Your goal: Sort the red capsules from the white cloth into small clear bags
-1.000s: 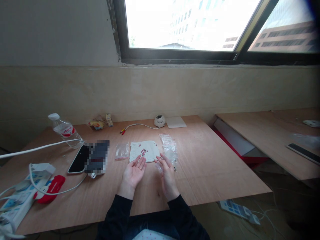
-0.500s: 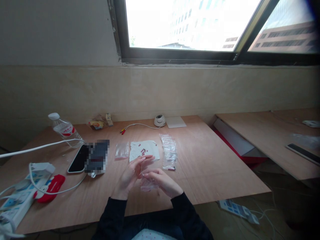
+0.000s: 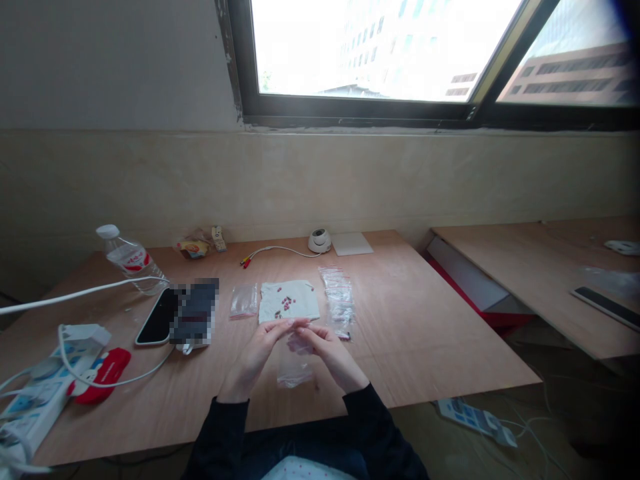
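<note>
A small clear bag [image 3: 295, 363] is pinched at its top edge between the left hand [image 3: 260, 347] and right hand [image 3: 327, 347], held together just above the wooden bench [image 3: 425, 333]. A white cloth [image 3: 289, 301] lies just beyond; a window [image 3: 380, 53] is set above the tiled wall.

Bright window [image 3: 385, 50] above beige wall [image 3: 320, 180]; two plywood tables [image 3: 425, 320].

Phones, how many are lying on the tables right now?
2. One phone lies on the near table, left of the hands, beside a blurred-out patch. Another phone lies on the far right table. The blurred patch may hide more.
</note>
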A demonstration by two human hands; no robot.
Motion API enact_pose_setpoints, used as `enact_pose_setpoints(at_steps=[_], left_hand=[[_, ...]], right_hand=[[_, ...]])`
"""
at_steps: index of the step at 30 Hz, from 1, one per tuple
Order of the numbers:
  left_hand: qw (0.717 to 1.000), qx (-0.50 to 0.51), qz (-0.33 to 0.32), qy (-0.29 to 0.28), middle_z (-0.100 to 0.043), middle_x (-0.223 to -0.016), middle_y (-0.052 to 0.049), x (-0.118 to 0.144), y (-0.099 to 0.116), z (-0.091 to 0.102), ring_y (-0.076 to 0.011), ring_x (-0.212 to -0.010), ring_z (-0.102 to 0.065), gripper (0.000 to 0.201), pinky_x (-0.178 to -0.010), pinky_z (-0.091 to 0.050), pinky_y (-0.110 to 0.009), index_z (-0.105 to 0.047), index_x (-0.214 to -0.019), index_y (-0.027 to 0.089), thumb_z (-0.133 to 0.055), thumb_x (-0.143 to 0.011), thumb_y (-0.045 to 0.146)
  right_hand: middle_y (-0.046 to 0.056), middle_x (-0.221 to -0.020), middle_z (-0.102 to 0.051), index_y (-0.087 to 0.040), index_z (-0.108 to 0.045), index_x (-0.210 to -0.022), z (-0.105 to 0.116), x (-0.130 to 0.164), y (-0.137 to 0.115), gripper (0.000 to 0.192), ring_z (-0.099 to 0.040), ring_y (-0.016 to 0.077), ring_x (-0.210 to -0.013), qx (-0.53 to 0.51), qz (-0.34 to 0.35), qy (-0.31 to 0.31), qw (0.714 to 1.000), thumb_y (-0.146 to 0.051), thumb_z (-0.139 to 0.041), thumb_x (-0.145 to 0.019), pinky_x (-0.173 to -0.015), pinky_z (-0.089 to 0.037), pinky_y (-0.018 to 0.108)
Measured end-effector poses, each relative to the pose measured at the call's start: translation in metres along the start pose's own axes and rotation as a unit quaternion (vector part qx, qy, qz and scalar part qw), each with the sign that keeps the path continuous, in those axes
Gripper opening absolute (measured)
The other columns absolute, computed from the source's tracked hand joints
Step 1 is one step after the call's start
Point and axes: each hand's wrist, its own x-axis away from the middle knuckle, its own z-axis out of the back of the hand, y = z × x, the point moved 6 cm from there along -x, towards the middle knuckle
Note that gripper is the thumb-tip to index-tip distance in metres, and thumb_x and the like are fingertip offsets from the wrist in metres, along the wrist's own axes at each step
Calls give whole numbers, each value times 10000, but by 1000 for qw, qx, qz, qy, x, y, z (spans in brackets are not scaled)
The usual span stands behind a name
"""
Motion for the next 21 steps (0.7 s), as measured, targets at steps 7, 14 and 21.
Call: enact_pose_setpoints(at_steps=[7, 14, 21], left_hand=[[1000, 16, 16, 3, -728, -933, -104, -2, -6, 3, -199, -960, -644, 194, -940, -415, -253, -730, -859, 95, -589, -749, 23], [999, -31, -8, 4, -728, -937, -100, 1, 2, -1, -196, -964, -637, 167, -945, -411, -253, -733, -842, 102, -596, -758, 54], [999, 35, -8, 27, -681, -1079, -138, 2, 6, -5, -214, -1063, -602, 185, -951, -412, -269, -718, -911, 96, -583, -785, 91]], right_hand=[[85, -768, -702, -102, -711, -877, 3, 0, 1, 413, -625, 160, -661, -7, 0, 17, 1000, -478, -659, -716, -674, -460, 299], [76, -805, -712, -126, -711, -913, 1, 0, -3, 389, -642, 163, -705, 13, 3, 1, 1000, -466, -638, -738, -664, -463, 270], [64, -757, -722, -126, -730, -813, -7, 7, -9, 313, -640, 153, -677, 57, -8, -48, 997, -421, -655, -736, -680, -462, 266]])
